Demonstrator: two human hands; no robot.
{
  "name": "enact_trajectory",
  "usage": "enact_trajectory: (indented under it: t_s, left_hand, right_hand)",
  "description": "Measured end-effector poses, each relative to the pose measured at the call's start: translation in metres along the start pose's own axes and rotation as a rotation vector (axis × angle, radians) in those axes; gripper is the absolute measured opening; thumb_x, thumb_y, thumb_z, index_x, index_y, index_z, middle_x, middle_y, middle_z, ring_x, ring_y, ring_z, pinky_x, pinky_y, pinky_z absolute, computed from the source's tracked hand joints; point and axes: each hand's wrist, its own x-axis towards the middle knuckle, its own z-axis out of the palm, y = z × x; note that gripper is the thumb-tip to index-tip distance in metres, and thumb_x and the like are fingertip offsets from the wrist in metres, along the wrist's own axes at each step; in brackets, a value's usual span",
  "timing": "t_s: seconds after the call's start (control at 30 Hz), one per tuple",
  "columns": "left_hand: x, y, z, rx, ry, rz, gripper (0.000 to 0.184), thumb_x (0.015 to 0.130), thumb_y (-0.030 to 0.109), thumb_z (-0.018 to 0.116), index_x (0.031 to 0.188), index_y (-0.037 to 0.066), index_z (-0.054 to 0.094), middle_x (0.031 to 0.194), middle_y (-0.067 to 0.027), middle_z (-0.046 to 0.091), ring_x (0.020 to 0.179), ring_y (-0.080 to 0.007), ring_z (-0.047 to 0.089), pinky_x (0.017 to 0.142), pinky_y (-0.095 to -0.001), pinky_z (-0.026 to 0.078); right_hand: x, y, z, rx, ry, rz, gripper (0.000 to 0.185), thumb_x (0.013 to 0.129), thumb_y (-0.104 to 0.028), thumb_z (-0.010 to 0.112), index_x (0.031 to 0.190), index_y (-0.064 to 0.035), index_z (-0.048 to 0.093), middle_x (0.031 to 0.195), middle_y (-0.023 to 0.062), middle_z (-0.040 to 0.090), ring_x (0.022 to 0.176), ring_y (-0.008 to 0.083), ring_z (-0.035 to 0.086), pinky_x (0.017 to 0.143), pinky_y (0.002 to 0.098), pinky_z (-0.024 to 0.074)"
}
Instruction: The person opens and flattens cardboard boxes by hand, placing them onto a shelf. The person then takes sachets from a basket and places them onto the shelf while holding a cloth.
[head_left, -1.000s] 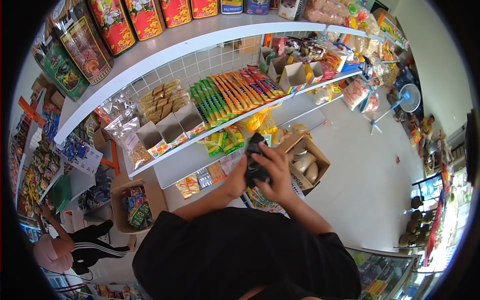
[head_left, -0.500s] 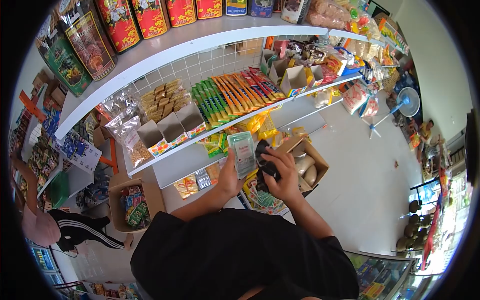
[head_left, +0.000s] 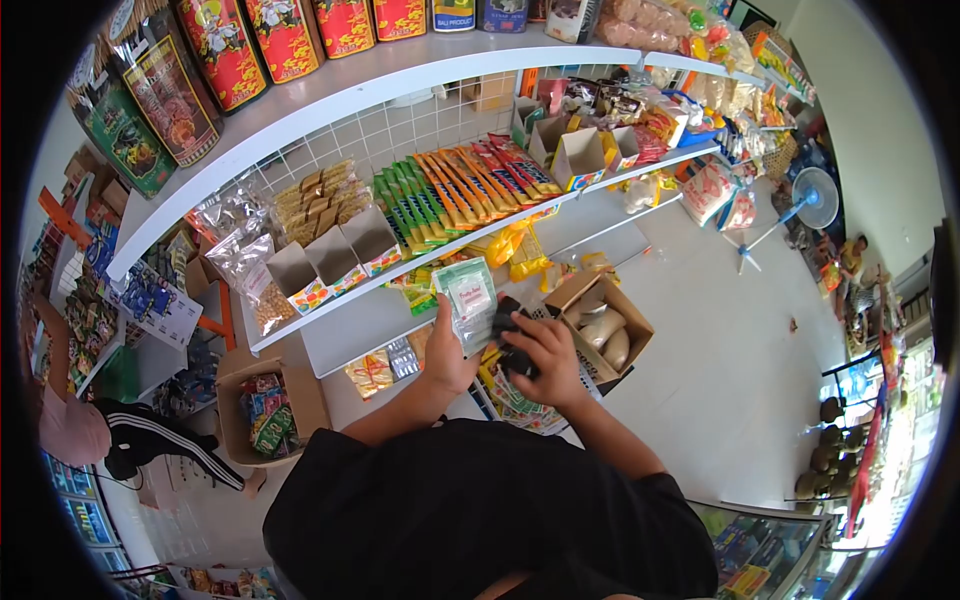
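Note:
My left hand [head_left: 447,358] grips a flat clear packet [head_left: 466,297] with a pale label and greenish edges, its printed side facing up toward me. Close by on the right, my right hand [head_left: 550,360] is wrapped round a black object [head_left: 507,318]. Fingers and blur hide its shape, so its kind does not show. Both hands are in front of the lower shelf. Behind the packet lie green and yellow packets [head_left: 420,293], and below my right hand is a stack of colourful printed packs [head_left: 515,400].
A shelf with green, orange and red sachets [head_left: 465,195] and small open boxes [head_left: 330,258] runs across in front. Cardboard boxes stand left [head_left: 300,375] and right [head_left: 645,345]. Another person [head_left: 75,430] is at the far left; a fan [head_left: 813,200] stands right.
Both hands have shifted slightly left and the packet has tilted a little. The black object stays in my right hand, close to the packet. The person at left has moved slightly.

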Motion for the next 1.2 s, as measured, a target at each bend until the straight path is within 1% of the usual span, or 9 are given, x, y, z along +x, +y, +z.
enact_trajectory:
  t_s: [0.37, 0.5, 0.63, 0.67, 0.77, 0.8, 0.9, 1.03, 1.2]
  left_hand:
    - [0.005, -0.045, 0.033, -0.011, -0.034, 0.034, 0.066, 0.102, 0.054, 0.027, 0.146, 0.005, 0.034, 0.145, -0.0155, 0.045, 0.132, -0.0306, 0.045, 0.109, -0.0444, 0.037]
    - [0.01, -0.044, 0.024, -0.022, 0.006, 0.061, 0.055, 0.102, 0.043, 0.04, 0.144, 0.009, 0.038, 0.141, -0.0101, 0.05, 0.121, -0.0226, 0.052, 0.101, -0.0379, 0.044]
    - [0.026, -0.059, 0.009, 0.05, -0.006, 0.202, 0.065, 0.091, 0.029, 0.066, 0.146, 0.01, 0.037, 0.114, -0.0024, 0.059, 0.101, -0.0171, 0.058, 0.084, -0.0404, 0.051]
    - [0.032, -0.058, 0.011, 0.093, 0.053, 0.177, 0.06, 0.087, 0.024, 0.073, 0.137, 0.01, 0.042, 0.098, 0.0001, 0.055, 0.085, -0.0136, 0.056, 0.073, -0.0394, 0.051]
    - [0.056, -0.044, 0.004, 0.269, 0.094, 0.103, 0.046, 0.088, 0.028, 0.071, 0.121, 0.008, 0.046, 0.101, -0.0019, 0.054, 0.083, -0.0151, 0.057, 0.067, -0.0403, 0.052]
    - [0.069, -0.039, 0.004, 0.425, 0.19, 0.171, 0.033, 0.093, 0.029, 0.065, 0.108, 0.008, 0.045, 0.099, -0.0042, 0.054, 0.083, -0.0178, 0.059, 0.062, -0.041, 0.052]
    - [0.119, -0.001, -0.002, 0.307, 0.245, 0.1, 0.024, 0.095, 0.021, 0.057, 0.11, 0.007, 0.045, 0.099, -0.0047, 0.054, 0.086, -0.0194, 0.06, 0.07, -0.0395, 0.053]
    - [0.219, 0.041, -0.022, 0.632, 0.09, 0.271, 0.017, 0.087, 0.004, 0.05, 0.105, 0.004, 0.051, 0.099, -0.0076, 0.062, 0.09, -0.0186, 0.06, 0.083, -0.0338, 0.05]
    - [0.388, 0.067, -0.018, 0.808, 0.248, 0.555, 0.027, 0.083, 0.006, 0.067, 0.107, -0.002, 0.059, 0.101, -0.0103, 0.069, 0.093, -0.0169, 0.065, 0.079, -0.0312, 0.049]
  right_hand:
    - [-0.043, -0.003, -0.009, 0.107, 0.066, 0.122, 0.058, 0.066, -0.012, 0.072, 0.123, -0.0074, 0.059, 0.137, 0.0175, 0.05, 0.113, 0.0392, 0.051, 0.098, 0.0478, 0.04]
    - [-0.064, 0.019, -0.032, 0.273, -0.117, 0.16, 0.053, 0.069, -0.011, 0.07, 0.121, -0.0057, 0.06, 0.134, 0.017, 0.053, 0.112, 0.0372, 0.052, 0.097, 0.0454, 0.0415]
    - [-0.071, 0.039, -0.051, 0.344, -0.155, 0.216, 0.049, 0.071, -0.01, 0.068, 0.119, -0.0042, 0.061, 0.133, 0.0179, 0.054, 0.112, 0.0361, 0.052, 0.099, 0.0439, 0.0404]
    - [-0.072, 0.046, -0.051, 0.378, -0.148, 0.237, 0.048, 0.072, -0.009, 0.067, 0.12, -0.0038, 0.061, 0.133, 0.0181, 0.054, 0.113, 0.0362, 0.052, 0.099, 0.0433, 0.0396]
    - [-0.073, 0.061, -0.05, 0.434, -0.164, 0.28, 0.045, 0.075, -0.008, 0.064, 0.12, -0.0026, 0.06, 0.133, 0.0189, 0.054, 0.115, 0.0363, 0.052, 0.102, 0.0424, 0.0375]
    - [-0.073, 0.066, -0.047, 0.462, -0.161, 0.319, 0.045, 0.076, -0.008, 0.063, 0.12, -0.0022, 0.06, 0.133, 0.019, 0.054, 0.116, 0.0364, 0.052, 0.102, 0.0426, 0.0372]
    - [-0.075, 0.08, -0.037, 0.49, -0.16, 0.389, 0.044, 0.077, -0.008, 0.062, 0.12, -0.0014, 0.06, 0.133, 0.0191, 0.054, 0.12, 0.0364, 0.051, 0.104, 0.0428, 0.0366]
    - [-0.07, 0.091, -0.02, 0.465, -0.139, 0.513, 0.042, 0.077, -0.008, 0.063, 0.118, -0.0025, 0.061, 0.132, 0.0182, 0.055, 0.123, 0.0357, 0.05, 0.106, 0.0425, 0.0361]
    - [-0.063, 0.104, 0.002, 0.436, -0.072, 0.693, 0.041, 0.077, -0.009, 0.064, 0.118, -0.0037, 0.061, 0.131, 0.0166, 0.056, 0.122, 0.0366, 0.051, 0.105, 0.0426, 0.0368]
